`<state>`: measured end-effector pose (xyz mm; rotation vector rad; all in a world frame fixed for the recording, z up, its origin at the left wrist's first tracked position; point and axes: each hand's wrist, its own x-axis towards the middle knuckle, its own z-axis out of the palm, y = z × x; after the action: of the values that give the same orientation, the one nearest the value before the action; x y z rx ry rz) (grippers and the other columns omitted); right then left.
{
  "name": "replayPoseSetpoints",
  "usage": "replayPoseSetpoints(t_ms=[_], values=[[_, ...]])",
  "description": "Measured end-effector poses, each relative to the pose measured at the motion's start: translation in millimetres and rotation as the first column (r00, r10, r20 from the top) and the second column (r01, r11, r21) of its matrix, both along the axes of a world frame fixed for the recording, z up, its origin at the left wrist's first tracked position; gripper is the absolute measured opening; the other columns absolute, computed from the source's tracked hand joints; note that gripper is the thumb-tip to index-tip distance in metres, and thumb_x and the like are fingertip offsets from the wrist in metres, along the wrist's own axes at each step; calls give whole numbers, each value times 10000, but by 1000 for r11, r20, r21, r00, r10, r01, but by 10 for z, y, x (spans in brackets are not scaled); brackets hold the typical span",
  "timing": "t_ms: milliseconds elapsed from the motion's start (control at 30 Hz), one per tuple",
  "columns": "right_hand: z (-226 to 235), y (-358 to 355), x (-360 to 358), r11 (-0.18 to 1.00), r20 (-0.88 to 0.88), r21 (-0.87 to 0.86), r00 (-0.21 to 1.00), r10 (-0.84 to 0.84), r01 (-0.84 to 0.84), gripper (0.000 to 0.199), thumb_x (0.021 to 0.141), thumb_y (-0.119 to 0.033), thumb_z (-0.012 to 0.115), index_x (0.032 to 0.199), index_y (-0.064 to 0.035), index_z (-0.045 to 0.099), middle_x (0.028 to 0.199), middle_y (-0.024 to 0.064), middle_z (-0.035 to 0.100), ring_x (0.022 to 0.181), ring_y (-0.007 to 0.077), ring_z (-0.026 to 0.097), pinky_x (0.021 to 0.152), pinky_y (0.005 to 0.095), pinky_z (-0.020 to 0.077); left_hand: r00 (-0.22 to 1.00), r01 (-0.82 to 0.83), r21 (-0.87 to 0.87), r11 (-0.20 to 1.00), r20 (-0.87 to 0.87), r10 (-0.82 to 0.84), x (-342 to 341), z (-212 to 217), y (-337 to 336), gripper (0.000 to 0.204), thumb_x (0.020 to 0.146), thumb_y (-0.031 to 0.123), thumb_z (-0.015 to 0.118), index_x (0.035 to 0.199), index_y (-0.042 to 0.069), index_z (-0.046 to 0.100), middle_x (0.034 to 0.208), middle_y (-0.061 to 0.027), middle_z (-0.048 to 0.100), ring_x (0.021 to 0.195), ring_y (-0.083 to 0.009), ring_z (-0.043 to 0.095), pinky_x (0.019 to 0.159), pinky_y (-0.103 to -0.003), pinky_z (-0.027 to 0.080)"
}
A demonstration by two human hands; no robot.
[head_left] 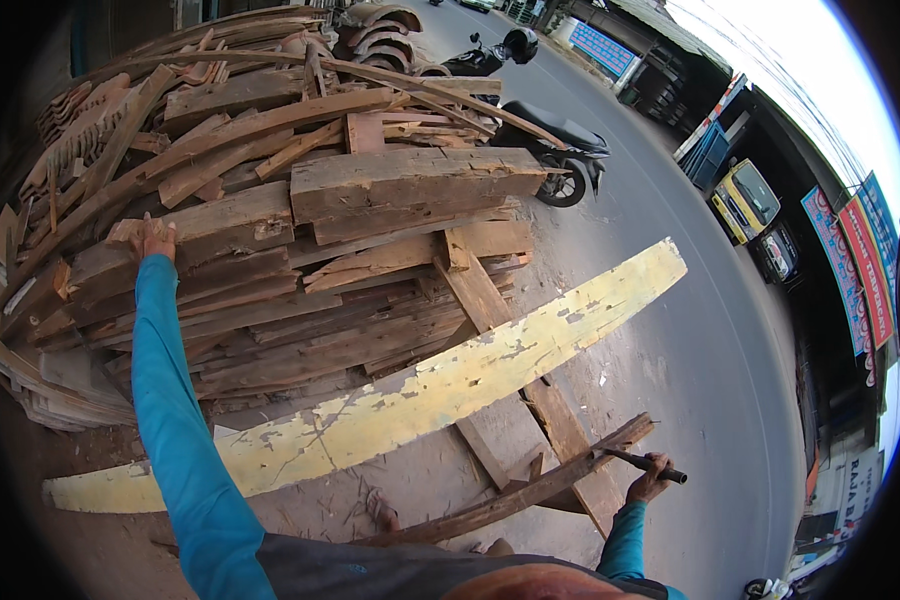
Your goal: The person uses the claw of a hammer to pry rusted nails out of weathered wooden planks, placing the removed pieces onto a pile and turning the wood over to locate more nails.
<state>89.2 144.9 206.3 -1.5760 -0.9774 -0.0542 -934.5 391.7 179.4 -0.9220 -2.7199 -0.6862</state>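
1. A blue rectangular signboard (602, 47) with pale lettering stands on a building front at the far side of the road, near the top of the view.
2. A red upright banner (867, 268) hangs at the right edge, beside the roadside shops.
3. A blue banner (828, 262) with pale patches hangs just left of the red one, and another blue one (883, 220) just right.

We list: stacked timber (370, 200), rough, weathered brown wood, split and matt. Long plank (450, 385), wood under pale yellow paint, flaking to bare patches. Dark bar (660, 468), seemingly metal, dull. Our sleeves (170, 400), smooth blue cloth. Road (690, 330), grey matt asphalt. Ground (90, 540), dusty, strewn with wood chips.
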Motion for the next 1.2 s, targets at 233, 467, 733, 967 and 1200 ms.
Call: replayPoseSetpoints(t_ms=[233, 467, 733, 967, 1200], values=[[22, 39, -28, 999, -52, 41, 999, -2, 4, 391, 972, -368, 540, 797, -18, 538, 799, 74, 586, 780, 194, 570, 785, 375, 484, 981, -190, -208, 960, -90, 175, -48, 228, -25, 613, 891, 536, 618, 1445, 334, 451, 1486, -164, 295, 1322, -437, 435, 1101, -485, 423], [-6, -58, 34, 998, -14, 62, 1000, -14, 15, 404, 962, -356, 536, 770, 0, 538, 816, 75, 570, 788, 193, 575, 784, 372, 490, 973, -203, -4, 979, -110, 202, -379, -136, 25, 535, 903, 369, 671, 1399, 300, 482, 1488, -202, 299, 1284, -435, 458, 1062, -490, 455], [42, -102, 29, 998, -60, 69, 998, 4, 0, 405, 960, -346, 511, 764, 8, 536, 817, 89, 571, 785, 201, 574, 778, 375, 485, 932, 19, 160, 987, -361, 40, -557, -320, -236, 615, 889, 301, 689, 1450, 239, 445, 1424, -223, 388, 1298, -403, 448, 1073, -448, 424], [8, -197, 98, 995, -109, 92, 993, 34, -24, 351, 960, -309, 518, 794, 0, 544, 835, 89, 582, 801, 200, 574, 816, 367, 487, 988, 28, 699, 714, 90, -127, 258, 69, -719, 420, 898, 293, 699, 1262, 132, 566, 1267, -153, 537, 1182, -332, 532, 944, -464, 477], [-172, -363, 145, 981, -145, 195, 989, 30, -1, 266, 968, -268, 514, 854, -29, 541, 887, 93, 608, 843, 189, 573, 849, 367, 479, 1000, -11, 760, 650, 9, 7, 2476, 262, -1897, 345, 933, 287, 665, 1192, 72, 590, 1195, -129, 595, 1074, -284, 588, 890, -432, 490]])
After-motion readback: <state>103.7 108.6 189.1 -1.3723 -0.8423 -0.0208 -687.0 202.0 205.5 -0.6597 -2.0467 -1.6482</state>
